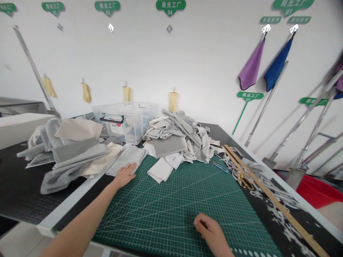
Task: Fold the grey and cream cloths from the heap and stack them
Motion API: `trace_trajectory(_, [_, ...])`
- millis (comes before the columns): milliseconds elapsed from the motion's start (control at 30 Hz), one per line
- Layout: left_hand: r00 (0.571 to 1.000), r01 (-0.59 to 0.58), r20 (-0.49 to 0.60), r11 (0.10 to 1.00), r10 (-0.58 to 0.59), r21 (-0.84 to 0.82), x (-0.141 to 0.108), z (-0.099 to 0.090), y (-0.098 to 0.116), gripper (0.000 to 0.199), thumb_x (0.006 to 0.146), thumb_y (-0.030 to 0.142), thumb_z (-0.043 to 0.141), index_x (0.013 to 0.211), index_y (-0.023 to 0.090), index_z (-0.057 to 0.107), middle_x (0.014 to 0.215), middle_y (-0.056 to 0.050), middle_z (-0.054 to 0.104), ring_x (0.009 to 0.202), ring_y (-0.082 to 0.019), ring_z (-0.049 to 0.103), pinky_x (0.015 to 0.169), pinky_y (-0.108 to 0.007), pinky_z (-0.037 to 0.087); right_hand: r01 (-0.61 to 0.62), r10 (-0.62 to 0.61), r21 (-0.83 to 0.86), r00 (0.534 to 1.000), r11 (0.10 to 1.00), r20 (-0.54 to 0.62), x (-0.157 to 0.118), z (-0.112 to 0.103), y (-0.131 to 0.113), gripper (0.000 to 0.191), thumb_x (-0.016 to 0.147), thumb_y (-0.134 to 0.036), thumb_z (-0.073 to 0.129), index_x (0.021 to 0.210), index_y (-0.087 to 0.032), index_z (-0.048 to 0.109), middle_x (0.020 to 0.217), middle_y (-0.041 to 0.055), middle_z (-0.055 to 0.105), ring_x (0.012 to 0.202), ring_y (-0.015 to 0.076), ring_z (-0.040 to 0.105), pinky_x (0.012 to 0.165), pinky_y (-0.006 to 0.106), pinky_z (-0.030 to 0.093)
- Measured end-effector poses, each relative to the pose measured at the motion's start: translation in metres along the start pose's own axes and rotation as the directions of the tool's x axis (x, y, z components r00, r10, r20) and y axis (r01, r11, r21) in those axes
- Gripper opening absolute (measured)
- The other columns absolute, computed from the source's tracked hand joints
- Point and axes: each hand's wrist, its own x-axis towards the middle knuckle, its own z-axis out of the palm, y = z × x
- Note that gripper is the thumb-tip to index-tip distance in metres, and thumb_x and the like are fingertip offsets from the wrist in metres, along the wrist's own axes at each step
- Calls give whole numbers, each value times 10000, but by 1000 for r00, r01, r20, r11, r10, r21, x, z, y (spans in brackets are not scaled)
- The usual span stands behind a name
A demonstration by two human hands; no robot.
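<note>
My left hand (125, 175) lies flat with its fingers stretched out on a folded light grey cloth (128, 157) at the mat's left edge. Low over the green cutting mat (174, 200), my right hand (210, 228) is curled into a loose fist, and nothing shows in it. A small white folded cloth (160, 170) lies on the mat in front of a heap of grey and white cloths (177, 134). Left of my left hand, more grey and beige cloths are piled in a loose stack (77, 150).
Behind the piles stands a clear plastic box (134, 123) with cloth inside. At the right lie blue-handled scissors (221, 167), gold-handled scissors (244, 181), a long wooden strip (270, 194) and scraps (286, 223). A red bucket (318, 191) stands beyond the table's right edge.
</note>
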Motion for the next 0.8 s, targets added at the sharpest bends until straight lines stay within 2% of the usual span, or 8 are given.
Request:
trace_trajectory(300, [996, 79, -42, 997, -79, 3, 24, -3, 12, 589, 750, 497, 271, 1265, 214, 231, 1325, -36, 215, 1206, -242, 155, 926, -456, 158, 27, -29, -67, 999, 997, -32, -2, -1, -5, 212, 758, -302, 414, 603, -176, 485, 549, -42, 432, 528, 86, 413, 506, 186, 309])
trace_trajectory(367, [980, 125, -151, 992, -127, -21, 26, -10, 24, 573, 747, 510, 274, 1241, 220, 287, 1307, -60, 262, 1188, -260, 198, 908, -480, 175, 41, -45, -96, 998, 995, -33, -2, -1, -6, 213, 755, -297, 419, 596, -174, 487, 547, -40, 438, 538, 89, 415, 515, 188, 309])
trace_trajectory(433, [936, 115, -327, 992, -128, -58, 29, -20, 43, 508, 761, 464, 291, 1207, 226, 346, 1278, -64, 314, 1155, -247, 264, 906, -456, 206, 47, -52, -114, 998, 992, -35, -1, -2, -6, 213, 753, -293, 419, 591, -173, 486, 546, -40, 443, 543, 91, 418, 521, 189, 309])
trace_trajectory(500, [895, 15, -443, 997, -48, -79, 34, -31, 70, 417, 768, 393, 329, 1142, 240, 432, 1244, -41, 361, 1112, -213, 325, 904, -388, 254, 47, -52, -119, 998, 992, -38, -1, -2, -7, 214, 755, -294, 413, 594, -174, 486, 547, -40, 447, 542, 91, 420, 521, 190, 309])
trace_trajectory(533, [890, -47, -455, 996, 5, -82, 38, -36, 84, 368, 764, 366, 350, 1086, 253, 487, 1233, -24, 373, 1098, -201, 341, 898, -357, 276, 47, -52, -120, 998, 992, -40, -1, -2, -7, 216, 757, -296, 410, 594, -176, 486, 549, -40, 450, 542, 91, 422, 522, 191, 309])
trace_trajectory(633, [921, -161, -370, 985, 125, -67, 51, -44, 123, 260, 742, 349, 400, 883, 287, 611, 1263, 30, 324, 1124, -209, 306, 899, -343, 282, 50, -57, -127, 997, 991, -50, -1, -2, -7, 213, 756, -294, 408, 594, -179, 486, 560, -38, 460, 549, 94, 427, 526, 193, 310])
trace_trajectory(700, [956, -146, -261, 989, 133, -32, 60, -44, 141, 237, 727, 358, 421, 837, 301, 622, 1303, 53, 250, 1170, -229, 228, 922, -386, 233, 50, -59, -131, 997, 990, -59, -2, -2, -8, 210, 755, -288, 408, 593, -180, 486, 559, -38, 461, 549, 95, 428, 528, 194, 311])
trace_trajectory(800, [988, -69, -137, 997, 71, 18, 72, -41, 155, 275, 708, 358, 438, 931, 290, 583, 1337, 10, 173, 1201, -271, 140, 912, -489, 166, 48, -58, -141, 996, 989, -66, -3, -2, -8, 212, 754, -289, 411, 589, -182, 490, 554, -36, 462, 548, 97, 429, 529, 196, 312])
